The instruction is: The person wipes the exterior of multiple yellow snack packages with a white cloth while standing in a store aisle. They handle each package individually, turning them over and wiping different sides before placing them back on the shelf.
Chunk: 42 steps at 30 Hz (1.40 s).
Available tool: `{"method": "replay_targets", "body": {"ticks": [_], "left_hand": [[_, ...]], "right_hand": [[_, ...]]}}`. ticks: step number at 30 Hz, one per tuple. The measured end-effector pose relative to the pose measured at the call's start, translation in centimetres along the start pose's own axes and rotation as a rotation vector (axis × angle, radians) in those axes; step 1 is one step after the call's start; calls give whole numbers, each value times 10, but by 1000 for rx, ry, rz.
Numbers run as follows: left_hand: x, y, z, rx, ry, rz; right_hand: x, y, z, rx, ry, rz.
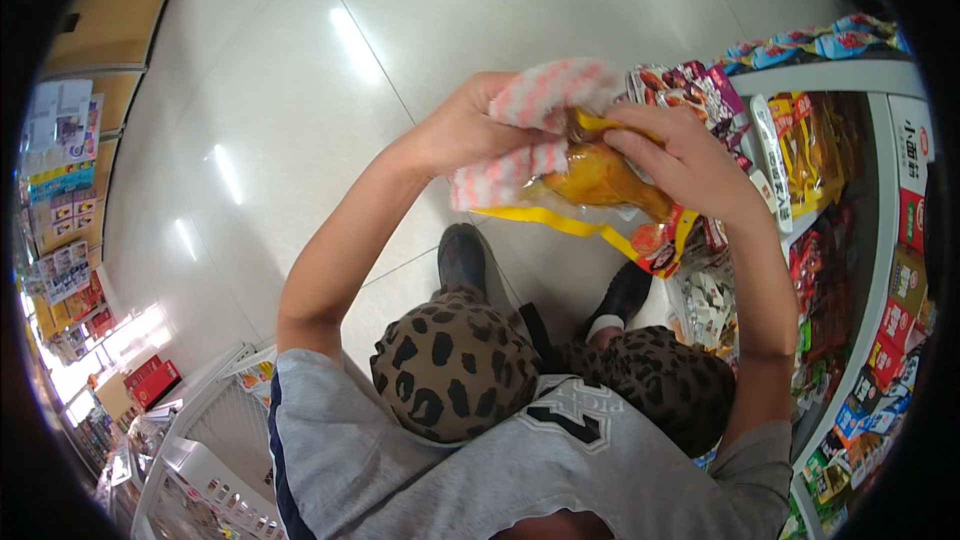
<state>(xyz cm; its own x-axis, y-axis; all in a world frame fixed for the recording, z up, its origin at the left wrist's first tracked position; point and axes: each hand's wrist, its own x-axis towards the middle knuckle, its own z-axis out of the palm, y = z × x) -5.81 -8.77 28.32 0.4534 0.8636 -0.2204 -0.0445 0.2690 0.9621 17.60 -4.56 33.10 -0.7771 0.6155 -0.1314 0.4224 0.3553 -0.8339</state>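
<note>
A clear plastic food packet [600, 178] with a yellow-and-red border hangs between my two hands, and what looks like a cooked poultry leg shows through it. My right hand [679, 154] pinches the packet's upper right edge between thumb and fingers. In my left hand [480, 124] is a pink-and-white striped cloth [551, 97], folded around the packet's left side and pressed against the plastic. Part of the packet is hidden by the cloth and my fingers. Purple snack packets [686, 94] lie just beyond my right hand.
A grey-framed shelf [877, 165] with packaged snacks stands close on my right. Yellow-edged packets [810, 150] sit in it. A white wire basket stand [217, 397] with a white plastic basket [221, 491] is at lower left. Shelving [112, 22] lines the far left, across the tiled floor [285, 105].
</note>
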Motion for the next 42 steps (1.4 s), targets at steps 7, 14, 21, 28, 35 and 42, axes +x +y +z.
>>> {"method": "replay_targets", "body": {"ticks": [7,14,21,28,35,42], "left_hand": [[-13,-10,7,65,418,68],[-37,-5,13,191,549,400],[13,-18,105,1414,182,725],[12,-161,43,167,-608,769],[-15,-58,75,-985,22,-106],[-15,-93,63,-1617,-561,-111]], "right_hand": [[-3,17,-2,4,4,55],[-7,47,-11,266,214,356],[6,76,8,416,719,24],[-7,45,-36,892,919,198],[-1,36,31,609,776,408],[24,8,41,478,847,131]]}}
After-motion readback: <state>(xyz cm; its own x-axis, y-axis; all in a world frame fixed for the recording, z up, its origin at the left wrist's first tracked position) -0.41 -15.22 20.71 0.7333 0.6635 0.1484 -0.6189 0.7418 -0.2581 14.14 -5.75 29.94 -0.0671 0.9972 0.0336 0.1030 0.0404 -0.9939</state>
